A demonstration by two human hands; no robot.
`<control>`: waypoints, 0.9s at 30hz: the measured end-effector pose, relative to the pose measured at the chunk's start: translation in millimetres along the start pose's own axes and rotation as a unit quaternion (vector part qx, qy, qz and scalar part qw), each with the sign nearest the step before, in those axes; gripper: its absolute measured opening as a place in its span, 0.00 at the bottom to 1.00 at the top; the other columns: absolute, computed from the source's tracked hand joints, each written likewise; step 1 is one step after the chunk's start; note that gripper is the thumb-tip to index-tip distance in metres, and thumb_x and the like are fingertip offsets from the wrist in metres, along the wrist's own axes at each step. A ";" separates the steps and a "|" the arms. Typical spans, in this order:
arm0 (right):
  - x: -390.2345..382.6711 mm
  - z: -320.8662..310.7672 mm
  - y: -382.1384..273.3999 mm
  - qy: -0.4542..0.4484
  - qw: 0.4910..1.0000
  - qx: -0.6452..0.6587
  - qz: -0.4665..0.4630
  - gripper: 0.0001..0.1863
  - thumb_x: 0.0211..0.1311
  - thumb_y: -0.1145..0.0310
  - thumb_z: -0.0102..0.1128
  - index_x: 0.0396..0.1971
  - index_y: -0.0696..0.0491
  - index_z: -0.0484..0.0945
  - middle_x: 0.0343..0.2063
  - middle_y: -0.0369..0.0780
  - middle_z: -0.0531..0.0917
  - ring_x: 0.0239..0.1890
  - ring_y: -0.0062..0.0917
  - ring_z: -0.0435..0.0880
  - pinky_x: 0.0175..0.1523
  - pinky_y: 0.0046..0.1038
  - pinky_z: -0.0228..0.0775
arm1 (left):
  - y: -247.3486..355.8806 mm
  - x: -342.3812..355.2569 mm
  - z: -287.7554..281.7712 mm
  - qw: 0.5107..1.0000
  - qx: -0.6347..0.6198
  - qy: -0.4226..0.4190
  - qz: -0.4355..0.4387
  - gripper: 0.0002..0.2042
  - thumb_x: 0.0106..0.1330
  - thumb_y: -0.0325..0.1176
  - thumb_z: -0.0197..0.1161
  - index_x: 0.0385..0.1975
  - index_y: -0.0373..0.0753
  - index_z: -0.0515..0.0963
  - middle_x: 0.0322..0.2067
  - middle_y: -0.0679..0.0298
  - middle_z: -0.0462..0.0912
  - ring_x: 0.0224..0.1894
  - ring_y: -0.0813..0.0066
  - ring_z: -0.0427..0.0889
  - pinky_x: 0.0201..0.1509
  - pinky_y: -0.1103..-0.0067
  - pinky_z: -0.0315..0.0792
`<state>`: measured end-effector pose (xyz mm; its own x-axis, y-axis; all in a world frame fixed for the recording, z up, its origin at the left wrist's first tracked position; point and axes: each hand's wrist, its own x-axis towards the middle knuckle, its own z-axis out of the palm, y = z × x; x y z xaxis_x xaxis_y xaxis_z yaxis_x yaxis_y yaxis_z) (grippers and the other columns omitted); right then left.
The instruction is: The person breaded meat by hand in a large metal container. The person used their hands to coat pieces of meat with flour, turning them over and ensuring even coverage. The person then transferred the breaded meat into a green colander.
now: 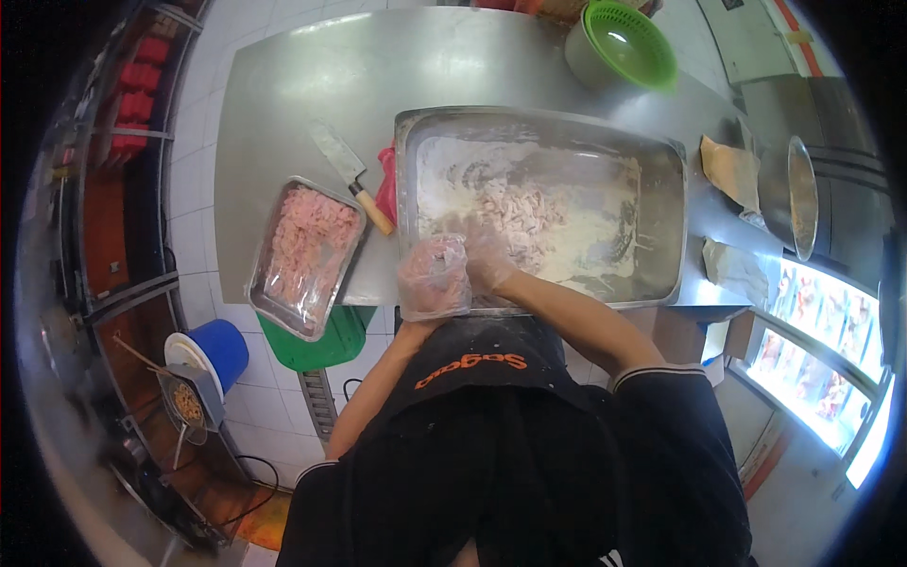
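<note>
My left hand (433, 283), in clear plastic, holds a clump of pink raw meat strips (435, 260) at the near-left corner of a large steel pan (661, 236). Right beside it, my right hand (484, 255), also gloved, reaches into that pan; its fingers are blurred and partly hidden. The pan holds white flour (605, 227) and floured meat strips (515, 203). To the left, a smaller metal tray (345, 269) holds more pink raw meat (307, 227). A wooden-handled cleaver (371, 203) lies between tray and pan, beside a red cloth (385, 175).
A green colander in a pot (624, 47) stands at the back right. Packets (732, 170) and a large steel bowl (801, 198) are rightward, near a lit glass case (812, 340). A green bin (312, 345) and blue bucket (217, 350) sit below left.
</note>
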<state>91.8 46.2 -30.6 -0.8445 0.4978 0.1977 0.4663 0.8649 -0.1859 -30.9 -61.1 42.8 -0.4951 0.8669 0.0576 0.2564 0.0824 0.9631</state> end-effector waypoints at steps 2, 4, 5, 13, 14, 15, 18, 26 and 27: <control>6.2 0.7 10.9 -0.156 0.985 0.065 0.021 0.23 0.61 0.58 0.58 0.52 0.54 0.82 0.42 0.49 0.88 0.46 0.45 0.87 0.53 0.43 0.80 | -3.5 -2.1 -0.8 0.998 0.034 -0.012 0.046 0.11 0.66 0.29 0.71 0.46 0.35 0.83 0.41 0.56 0.88 0.42 0.65 0.87 0.48 0.72 0.79; 17.7 -8.8 25.2 -0.305 0.941 0.146 0.029 0.25 0.59 0.56 0.58 0.53 0.54 0.83 0.41 0.47 0.89 0.45 0.42 0.89 0.53 0.42 0.80 | -7.7 1.2 -1.0 0.997 0.039 -0.004 0.073 0.11 0.66 0.29 0.71 0.46 0.35 0.83 0.41 0.56 0.88 0.42 0.65 0.87 0.48 0.72 0.79; 24.9 -23.1 33.6 -0.338 0.927 0.161 -0.014 0.25 0.58 0.55 0.59 0.51 0.52 0.84 0.40 0.47 0.89 0.44 0.41 0.89 0.52 0.42 0.80 | -11.0 4.0 -1.5 0.995 0.041 0.010 0.095 0.12 0.65 0.29 0.71 0.46 0.35 0.83 0.40 0.57 0.88 0.42 0.65 0.87 0.48 0.73 0.79; -10.2 -61.1 100.3 -0.160 0.986 0.034 0.015 0.25 0.65 0.48 0.55 0.51 0.47 0.86 0.50 0.51 0.87 0.56 0.45 0.83 0.67 0.44 0.70 | -10.3 -0.8 -2.2 0.998 0.025 0.022 0.047 0.12 0.63 0.31 0.71 0.44 0.35 0.83 0.43 0.52 0.87 0.44 0.56 0.87 0.48 0.67 0.79; -12.2 -53.4 116.2 -0.247 0.964 0.071 0.071 0.33 0.67 0.42 0.54 0.55 0.56 0.83 0.51 0.58 0.84 0.59 0.49 0.81 0.71 0.48 0.63 | -9.4 -0.6 -2.3 0.997 0.044 0.018 0.060 0.10 0.66 0.30 0.70 0.44 0.35 0.83 0.42 0.55 0.88 0.42 0.63 0.87 0.46 0.71 0.79; -12.4 -46.6 118.4 -0.288 0.948 0.090 0.099 0.37 0.68 0.39 0.53 0.56 0.60 0.82 0.52 0.61 0.83 0.61 0.51 0.79 0.73 0.49 0.59 | -10.2 1.1 -2.3 0.997 0.044 0.019 0.061 0.10 0.66 0.30 0.70 0.44 0.35 0.83 0.42 0.55 0.88 0.42 0.63 0.87 0.46 0.71 0.79; -20.4 -11.3 112.0 -0.408 0.899 0.072 0.140 0.44 0.67 0.36 0.55 0.61 0.66 0.77 0.57 0.66 0.78 0.63 0.53 0.78 0.75 0.55 0.56 | -9.1 4.3 -1.9 0.992 0.063 0.020 0.112 0.10 0.66 0.30 0.70 0.44 0.35 0.83 0.41 0.55 0.88 0.40 0.63 0.87 0.45 0.72 0.79; 2.0 -21.6 124.9 -0.252 0.879 0.210 0.347 0.46 0.67 0.33 0.57 0.59 0.67 0.78 0.63 0.63 0.75 0.66 0.49 0.77 0.70 0.38 0.67 | -12.6 1.6 -0.3 0.994 0.047 0.030 0.092 0.10 0.65 0.28 0.70 0.45 0.35 0.83 0.41 0.54 0.89 0.42 0.60 0.89 0.48 0.70 0.80; 7.3 -33.5 126.6 -0.250 0.864 0.238 0.368 0.46 0.69 0.32 0.55 0.59 0.68 0.78 0.62 0.63 0.77 0.66 0.49 0.77 0.70 0.36 0.68 | -10.7 2.7 1.1 0.994 0.048 0.034 0.093 0.10 0.65 0.28 0.70 0.45 0.35 0.83 0.41 0.54 0.89 0.42 0.60 0.89 0.48 0.70 0.80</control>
<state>153.5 161.4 -20.4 -0.4297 0.7085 -0.5598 0.8642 0.1430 -0.4823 -34.1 -59.1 32.3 -0.4862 0.8366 0.2524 0.4251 -0.0260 0.9048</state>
